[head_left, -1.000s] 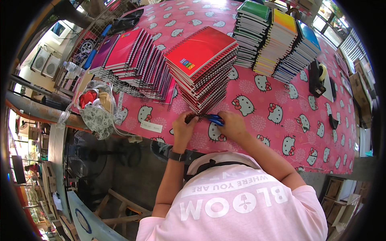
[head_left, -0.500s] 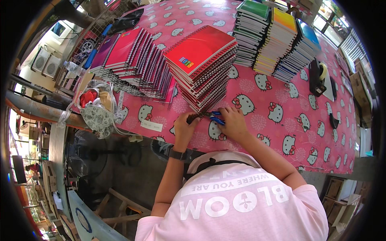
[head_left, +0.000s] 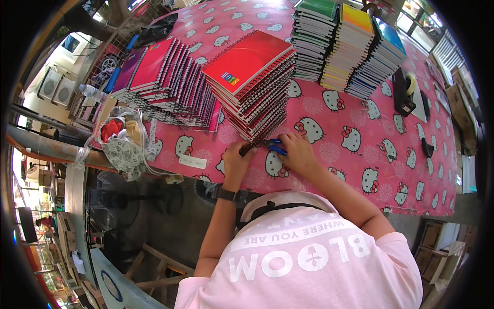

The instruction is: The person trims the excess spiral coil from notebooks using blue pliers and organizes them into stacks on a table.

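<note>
In front of me stands a tall stack of red spiral notebooks (head_left: 249,62), its near corner low on the table between my hands. My right hand (head_left: 299,153) is closed round the blue handles of small pliers (head_left: 277,148), jaws pointing left at that corner. My left hand (head_left: 236,164), a dark band on its wrist, pinches a small dark thing by the same corner. What this is, I cannot make out. The plier jaws are close to the left fingertips; whether they touch anything is too small to tell.
Pink and purple spiral notebooks (head_left: 172,85) are piled at the left. Green (head_left: 313,44), yellow (head_left: 349,49) and blue notebooks (head_left: 378,56) stand in stacks at the back right. A tape dispenser (head_left: 404,98) lies beyond, a patterned cloth bag (head_left: 126,147) hangs at the left edge.
The view has shifted slightly, so the stacks appear a little further left. Both hands stay at the stack's near corner, and the pliers have turned slightly.
</note>
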`<state>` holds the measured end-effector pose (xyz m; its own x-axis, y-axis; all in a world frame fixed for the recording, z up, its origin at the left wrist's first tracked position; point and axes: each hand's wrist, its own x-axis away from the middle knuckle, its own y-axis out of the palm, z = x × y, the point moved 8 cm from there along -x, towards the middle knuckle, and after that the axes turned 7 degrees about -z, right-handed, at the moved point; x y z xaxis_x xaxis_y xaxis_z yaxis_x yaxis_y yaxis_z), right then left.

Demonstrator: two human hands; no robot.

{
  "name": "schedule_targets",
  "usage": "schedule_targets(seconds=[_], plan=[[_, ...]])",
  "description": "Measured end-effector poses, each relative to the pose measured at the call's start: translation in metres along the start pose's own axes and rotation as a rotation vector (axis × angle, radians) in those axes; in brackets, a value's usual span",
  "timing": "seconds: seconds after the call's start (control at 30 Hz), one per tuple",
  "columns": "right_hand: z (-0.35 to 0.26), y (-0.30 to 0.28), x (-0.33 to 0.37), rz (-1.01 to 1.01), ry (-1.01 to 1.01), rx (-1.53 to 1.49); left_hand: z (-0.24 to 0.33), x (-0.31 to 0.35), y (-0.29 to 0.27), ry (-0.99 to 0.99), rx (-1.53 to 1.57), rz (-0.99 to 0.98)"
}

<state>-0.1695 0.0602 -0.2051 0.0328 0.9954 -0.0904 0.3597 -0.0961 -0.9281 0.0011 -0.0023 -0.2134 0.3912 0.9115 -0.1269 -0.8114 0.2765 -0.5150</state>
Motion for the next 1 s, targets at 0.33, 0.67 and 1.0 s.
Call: schedule_targets(seconds=[0.33,0.67,1.0], plan=[[-0.007,-0.006,0.003,0.055,-0.066,0.08,0.007,0.007,0.003,0.099,-0.133,0.019],[0.006,0.014,-0.004,-0.104,-0.003,-0.088,0.001,0.006,0.003,0.173,-0.142,0.056],[-0.003,0.01,-0.005,-0.007,-0.06,0.002,-0.021,0.0,0.012,-0.012,0.0,-0.003]])
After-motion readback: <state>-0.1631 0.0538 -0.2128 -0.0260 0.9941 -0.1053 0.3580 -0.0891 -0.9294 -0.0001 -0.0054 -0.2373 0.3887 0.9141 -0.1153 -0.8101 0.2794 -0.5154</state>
